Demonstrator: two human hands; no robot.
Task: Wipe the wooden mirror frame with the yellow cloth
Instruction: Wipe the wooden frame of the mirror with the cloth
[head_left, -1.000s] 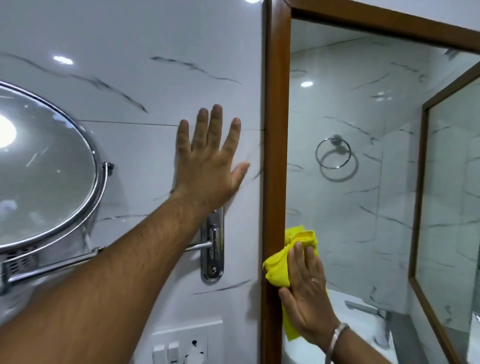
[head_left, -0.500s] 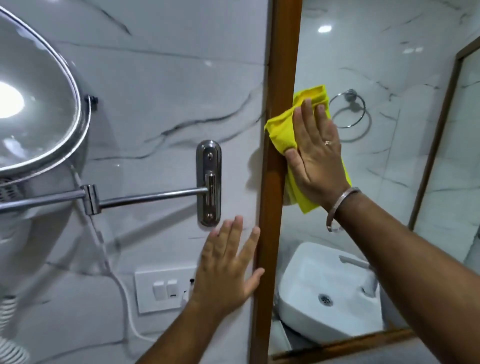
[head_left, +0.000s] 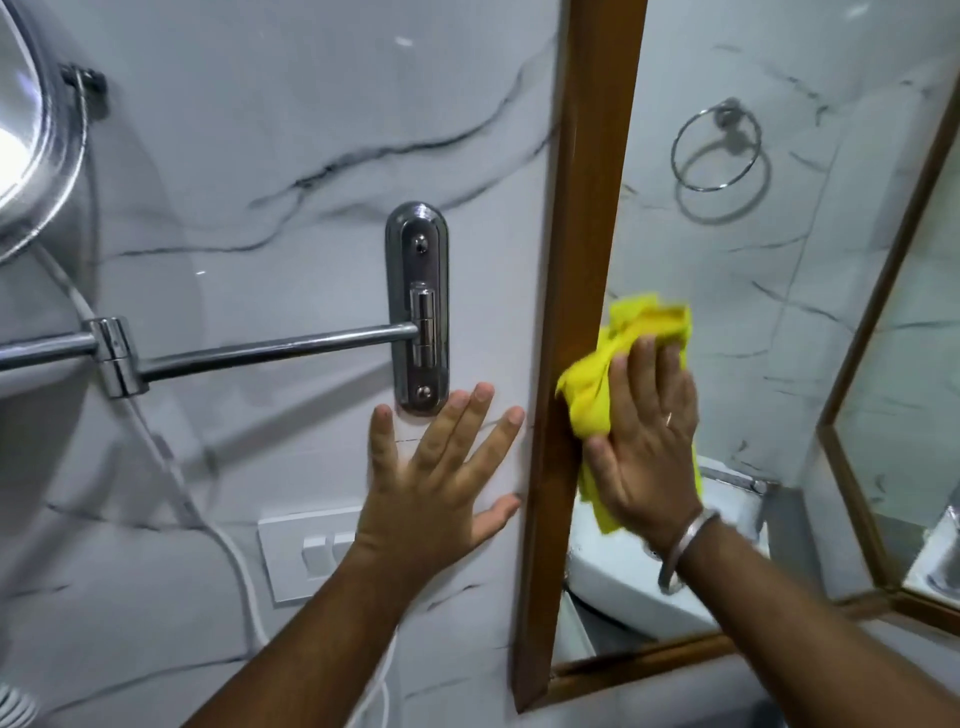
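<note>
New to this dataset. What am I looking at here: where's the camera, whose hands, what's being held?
There is no robot. The one view comes from a wide-angle camera on a person's head, looking forward and down at a bathroom wall, so the edges curve. The left hand lies flat and empty on the marble wall, just below a chrome bracket that carries the arm of a round swing mirror. The right hand presses a bunched yellow cloth against the left upright of the wooden mirror frame. The towel ring and white basin are reflections in the glass.

Head view, close, facing wall (head_left: 260, 130)
</note>
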